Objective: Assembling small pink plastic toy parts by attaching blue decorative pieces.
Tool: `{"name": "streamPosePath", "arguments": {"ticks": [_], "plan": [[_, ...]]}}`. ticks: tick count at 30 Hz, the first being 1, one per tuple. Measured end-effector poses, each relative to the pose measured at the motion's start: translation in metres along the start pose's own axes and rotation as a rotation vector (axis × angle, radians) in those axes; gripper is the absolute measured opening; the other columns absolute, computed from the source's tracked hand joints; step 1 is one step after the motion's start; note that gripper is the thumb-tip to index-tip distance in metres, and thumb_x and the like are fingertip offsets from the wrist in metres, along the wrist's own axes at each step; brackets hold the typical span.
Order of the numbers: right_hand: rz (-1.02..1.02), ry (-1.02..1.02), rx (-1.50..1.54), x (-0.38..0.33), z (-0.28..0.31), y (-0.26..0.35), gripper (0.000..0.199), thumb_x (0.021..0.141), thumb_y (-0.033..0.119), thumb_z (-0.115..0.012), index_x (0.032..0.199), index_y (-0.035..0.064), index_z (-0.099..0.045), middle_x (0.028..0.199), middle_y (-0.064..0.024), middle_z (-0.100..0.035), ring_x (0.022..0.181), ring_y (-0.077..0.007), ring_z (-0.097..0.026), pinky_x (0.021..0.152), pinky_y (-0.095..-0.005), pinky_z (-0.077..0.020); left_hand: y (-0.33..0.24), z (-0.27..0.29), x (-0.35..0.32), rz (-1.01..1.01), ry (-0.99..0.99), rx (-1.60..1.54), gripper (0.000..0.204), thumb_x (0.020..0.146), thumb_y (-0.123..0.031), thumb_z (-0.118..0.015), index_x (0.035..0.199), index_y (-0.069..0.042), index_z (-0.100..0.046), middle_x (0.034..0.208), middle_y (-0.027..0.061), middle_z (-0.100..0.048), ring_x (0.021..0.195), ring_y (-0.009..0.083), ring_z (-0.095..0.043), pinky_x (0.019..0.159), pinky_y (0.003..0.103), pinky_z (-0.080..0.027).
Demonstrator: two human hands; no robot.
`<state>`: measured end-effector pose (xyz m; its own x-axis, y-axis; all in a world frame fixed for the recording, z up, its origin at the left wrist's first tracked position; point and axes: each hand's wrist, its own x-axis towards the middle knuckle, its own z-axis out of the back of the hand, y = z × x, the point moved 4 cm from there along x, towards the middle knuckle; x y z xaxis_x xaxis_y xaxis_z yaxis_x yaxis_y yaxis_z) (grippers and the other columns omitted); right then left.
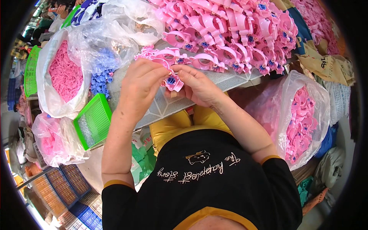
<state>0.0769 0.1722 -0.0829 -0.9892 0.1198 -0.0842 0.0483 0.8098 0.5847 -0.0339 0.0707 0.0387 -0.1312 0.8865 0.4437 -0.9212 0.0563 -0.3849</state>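
Over the near edge of the table, both my hands are closed on a pink plastic ring-shaped piece [168,83] with a small blue part on it. My left hand [140,82] pinches it from the left, its fingertips bent over the ring. From the right, the thumb and fingers of my right hand [197,86] meet at the same spot, so the exact contact is partly hidden. A tan bit [173,94] shows under the right fingers; its kind is unclear. Just beyond my hands lies a big heap of similar pink pieces with blue parts [230,30].
Small blue parts [101,78] lie left of my hands. Beside them are a green basket [100,126] and a plastic bag of small pink parts [65,76]. At right, a clear bag [303,122] holds pink ring pieces. Clear plastic sheeting [115,30] covers the far left.
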Motion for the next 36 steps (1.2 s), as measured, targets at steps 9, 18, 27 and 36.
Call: {"name": "streamPosePath", "arguments": {"ticks": [9, 18, 27, 36], "plan": [[-0.063, 0.042, -0.031, -0.004, 0.004, -0.002, 0.045, 0.108, 0.036, -0.055, 0.14, 0.0045, -0.056, 0.133, -0.0074, -0.062, 0.11, -0.0226, -0.069, 0.096, -0.0451, -0.0601, -0.013, -0.001, -0.002, -0.04, 0.135, 0.104, 0.02, 0.082, -0.001, -0.073, 0.101, -0.004, -0.07, 0.101, 0.0112, -0.07, 0.093, 0.0315, -0.066, 0.078, 0.041, -0.052], [-0.102, 0.127, 0.035, -0.001, 0.009, -0.001, 0.035, 0.109, 0.03, -0.054, 0.132, 0.0033, -0.059, 0.125, -0.0079, -0.066, 0.102, -0.0201, -0.071, 0.09, -0.0403, -0.0632, 0.005, -0.002, -0.01, -0.149, 0.092, 0.055, 0.029, 0.079, -0.002, -0.069, 0.109, -0.004, -0.069, 0.103, 0.0126, -0.07, 0.097, 0.0324, -0.067, 0.084, 0.042, -0.054], [-0.06, -0.03, -0.054, -0.005, -0.005, 0.0, 0.03, 0.103, 0.015, -0.061, 0.132, 0.0065, -0.056, 0.118, -0.0033, -0.065, 0.103, -0.0142, -0.068, 0.093, -0.0369, -0.0585, -0.014, 0.004, -0.02, -0.046, 0.069, 0.119, 0.028, 0.083, 0.001, -0.071, 0.11, -0.003, -0.07, 0.108, 0.0147, -0.068, 0.102, 0.0344, -0.065, 0.09, 0.043, -0.052], [-0.12, -0.083, -0.301, 0.001, -0.007, -0.004, 0.036, 0.096, 0.005, -0.068, 0.129, 0.0053, -0.055, 0.126, -0.0106, -0.065, 0.106, -0.0208, -0.07, 0.095, -0.037, -0.0571, 0.108, 0.067, -0.106, 0.514, -0.001, 0.857, 0.01, 0.085, -0.01, -0.067, 0.092, -0.011, -0.074, 0.091, 0.0092, -0.067, 0.093, 0.0311, -0.064, 0.079, 0.046, -0.05]]}}
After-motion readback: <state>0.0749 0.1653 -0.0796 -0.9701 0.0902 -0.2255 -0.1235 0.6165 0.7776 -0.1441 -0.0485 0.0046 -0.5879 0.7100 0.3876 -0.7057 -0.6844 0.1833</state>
